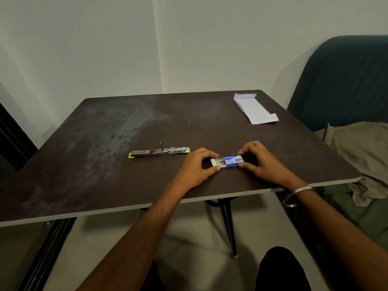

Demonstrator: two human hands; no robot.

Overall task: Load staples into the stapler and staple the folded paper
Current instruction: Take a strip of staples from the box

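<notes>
A small blue staple box (pixel 232 161) lies on the dark table (pixel 105 164) near its front edge. Its white inner tray (pixel 216 162) is slid out to the left and shows grey staples inside. My left hand (pixel 195 169) pinches the tray's left end between thumb and finger. My right hand (pixel 262 160) grips the blue sleeve from the right. The metal stapler (pixel 159 152), with yellow ends, lies swung fully open and flat, left of my hands. The folded white paper (pixel 255 108) rests at the far right corner of the table.
A dark blue chair (pixel 346 80) stands right of the table, with beige cloth (pixel 361 156) draped beside it. Black metal table legs (pixel 227 223) show under the front edge. White walls meet in a corner behind the table.
</notes>
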